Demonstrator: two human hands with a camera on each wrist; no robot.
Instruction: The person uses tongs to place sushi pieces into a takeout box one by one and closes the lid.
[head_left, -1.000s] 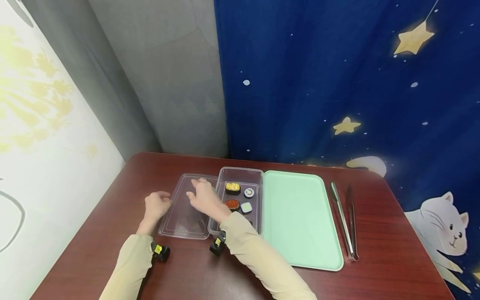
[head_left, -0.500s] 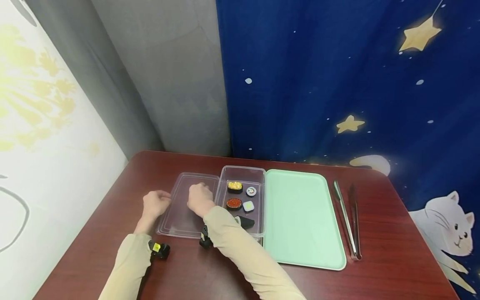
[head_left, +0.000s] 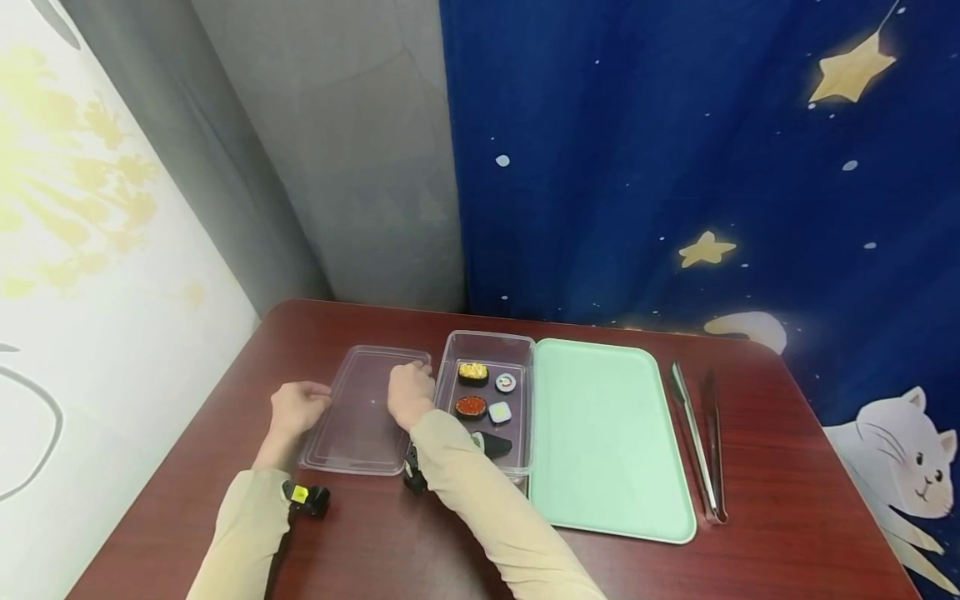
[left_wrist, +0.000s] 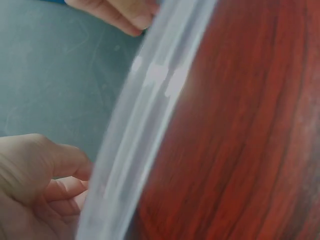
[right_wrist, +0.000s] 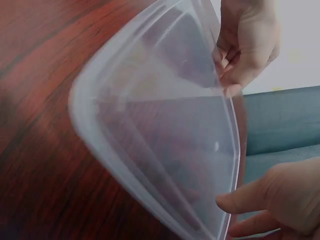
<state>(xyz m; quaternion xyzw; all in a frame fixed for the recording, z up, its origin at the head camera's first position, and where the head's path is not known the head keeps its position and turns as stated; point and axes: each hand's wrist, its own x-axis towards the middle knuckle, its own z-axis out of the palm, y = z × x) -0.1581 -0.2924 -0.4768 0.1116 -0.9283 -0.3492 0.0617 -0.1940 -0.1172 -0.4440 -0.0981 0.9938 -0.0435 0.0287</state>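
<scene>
- Bench (head_left: pixel 780 533): dark red wood grain, rounded corners.
- Clear lid (head_left: pixel 363 412): flat on bench, left of clear box (head_left: pixel 521 400) w/ sushi pcs.
- Left hand (head_left: pixel 296 408): fingers curled on lid's left edge.
- Right hand (head_left: pixel 410 393): grips lid's right edge.
- Green tray (head_left: pixel 607 433), tongs (head_left: pixel 699 442): right side.
- Room: grey wall (head_left: pixel 352 167) far; blue star curtain (head_left: pixel 675 167) right.

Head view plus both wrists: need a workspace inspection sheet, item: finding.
Surface: dark red wooden table.
Job's things: clear lid held at both long edges; clear container beside it with sushi pieces inside.
Clutter: mint tray; metal tongs right of it.
Grippers: left hand and right hand grip the lid.
Cables: nothing seen.
Surroundings: blue star curtain, grey wall.
</scene>
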